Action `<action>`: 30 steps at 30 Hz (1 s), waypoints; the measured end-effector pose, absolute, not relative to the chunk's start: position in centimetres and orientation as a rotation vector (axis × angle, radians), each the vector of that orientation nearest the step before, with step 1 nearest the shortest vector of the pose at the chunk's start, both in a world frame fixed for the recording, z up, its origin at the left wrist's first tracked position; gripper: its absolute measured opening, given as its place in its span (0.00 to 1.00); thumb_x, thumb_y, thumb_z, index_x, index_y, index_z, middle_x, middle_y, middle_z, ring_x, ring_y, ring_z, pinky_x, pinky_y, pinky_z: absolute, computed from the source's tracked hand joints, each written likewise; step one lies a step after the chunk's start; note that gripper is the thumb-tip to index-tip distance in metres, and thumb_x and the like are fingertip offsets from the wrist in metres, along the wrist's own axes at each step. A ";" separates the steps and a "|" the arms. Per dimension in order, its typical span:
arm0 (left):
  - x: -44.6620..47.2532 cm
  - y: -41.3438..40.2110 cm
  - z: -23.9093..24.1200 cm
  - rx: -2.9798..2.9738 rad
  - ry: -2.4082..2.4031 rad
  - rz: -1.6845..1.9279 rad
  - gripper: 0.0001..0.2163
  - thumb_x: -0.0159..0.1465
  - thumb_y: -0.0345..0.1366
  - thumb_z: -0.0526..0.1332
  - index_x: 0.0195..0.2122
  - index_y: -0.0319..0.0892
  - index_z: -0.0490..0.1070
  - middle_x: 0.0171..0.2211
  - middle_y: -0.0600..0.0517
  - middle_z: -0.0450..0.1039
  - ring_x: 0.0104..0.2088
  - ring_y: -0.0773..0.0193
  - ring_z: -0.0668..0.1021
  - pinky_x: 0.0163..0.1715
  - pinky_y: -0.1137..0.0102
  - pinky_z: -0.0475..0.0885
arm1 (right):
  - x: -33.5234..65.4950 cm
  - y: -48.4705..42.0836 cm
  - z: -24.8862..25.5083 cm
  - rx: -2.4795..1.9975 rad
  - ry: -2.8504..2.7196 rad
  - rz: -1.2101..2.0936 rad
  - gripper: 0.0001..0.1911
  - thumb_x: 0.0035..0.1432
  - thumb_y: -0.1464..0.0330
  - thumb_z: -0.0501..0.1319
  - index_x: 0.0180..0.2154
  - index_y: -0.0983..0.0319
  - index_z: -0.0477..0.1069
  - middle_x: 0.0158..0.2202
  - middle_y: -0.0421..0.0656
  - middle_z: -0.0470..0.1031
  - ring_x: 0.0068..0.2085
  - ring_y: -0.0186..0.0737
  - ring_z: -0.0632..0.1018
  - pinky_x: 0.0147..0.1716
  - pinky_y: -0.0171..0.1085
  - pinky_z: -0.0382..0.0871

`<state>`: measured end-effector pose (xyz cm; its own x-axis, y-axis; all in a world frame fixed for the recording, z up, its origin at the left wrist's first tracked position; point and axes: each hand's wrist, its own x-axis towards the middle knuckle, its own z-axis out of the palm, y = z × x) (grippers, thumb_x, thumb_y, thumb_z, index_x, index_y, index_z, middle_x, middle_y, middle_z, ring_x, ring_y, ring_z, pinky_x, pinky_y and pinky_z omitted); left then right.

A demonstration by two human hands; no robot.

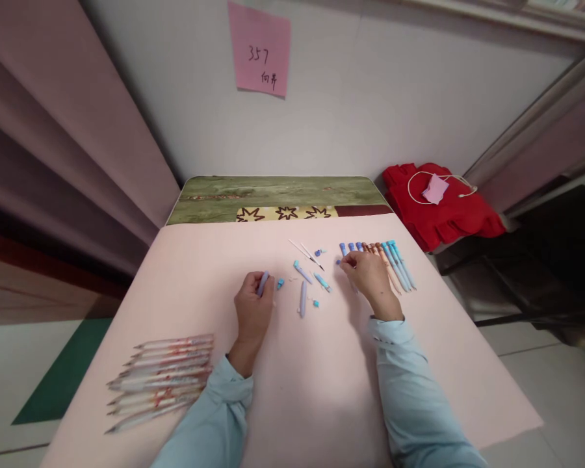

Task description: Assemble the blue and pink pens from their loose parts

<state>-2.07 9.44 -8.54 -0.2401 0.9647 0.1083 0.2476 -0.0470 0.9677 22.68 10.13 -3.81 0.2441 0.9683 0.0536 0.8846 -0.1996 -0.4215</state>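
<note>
My left hand is closed around a lavender pen barrel above the table. My right hand is closed in a pinch, with a small dark blue pen part at its fingertips. It covers part of a row of assembled pens with blue, brown and turquoise tops. Between my hands lie another lavender barrel, a turquoise-topped lavender piece, a turquoise pen section, two thin pen refills, and small blue parts such as a turquoise piece.
Several white patterned pens lie at the table's left, partly behind my left sleeve. A pale pink sheet covers most of the green table. A red cloth with a white cable is at the right. A pink note hangs on the wall.
</note>
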 end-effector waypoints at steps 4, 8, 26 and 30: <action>-2.0 9.4 -8.3 1.301 1.520 1.363 0.07 0.61 0.39 0.63 0.33 0.42 0.70 0.27 0.55 0.70 0.26 0.67 0.72 0.28 0.74 0.67 | 22.3 10.2 -4.0 -2.161 -1.695 0.357 0.08 0.56 0.70 0.60 0.31 0.59 0.79 0.30 0.43 0.81 0.32 0.39 0.77 0.32 0.34 0.61; -2.0 9.3 -8.2 1.293 1.511 1.376 0.07 0.61 0.39 0.63 0.33 0.42 0.70 0.27 0.56 0.70 0.25 0.68 0.71 0.27 0.74 0.67 | 22.4 10.2 -4.0 -2.195 -1.680 0.331 0.08 0.55 0.70 0.61 0.31 0.59 0.79 0.29 0.43 0.81 0.33 0.40 0.78 0.33 0.35 0.62; -2.1 9.4 -8.9 1.261 1.409 1.479 0.08 0.65 0.40 0.60 0.40 0.42 0.68 0.29 0.55 0.71 0.23 0.70 0.70 0.26 0.75 0.67 | 16.2 10.3 -5.4 -1.961 -1.802 0.300 0.09 0.62 0.64 0.61 0.34 0.58 0.79 0.34 0.43 0.80 0.35 0.39 0.77 0.33 0.34 0.61; -2.2 9.3 -9.2 1.312 1.429 1.467 0.07 0.64 0.38 0.61 0.41 0.42 0.70 0.31 0.53 0.72 0.29 0.67 0.74 0.30 0.73 0.70 | 14.4 9.9 -6.5 -2.054 -1.884 0.242 0.10 0.63 0.61 0.61 0.36 0.58 0.78 0.38 0.44 0.78 0.35 0.38 0.77 0.29 0.34 0.58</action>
<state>-2.16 9.34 -9.21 -0.2469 0.9503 0.1896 0.1646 -0.1517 0.9746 14.37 9.90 -6.47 0.1053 0.9890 0.1036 0.9307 -0.0613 -0.3607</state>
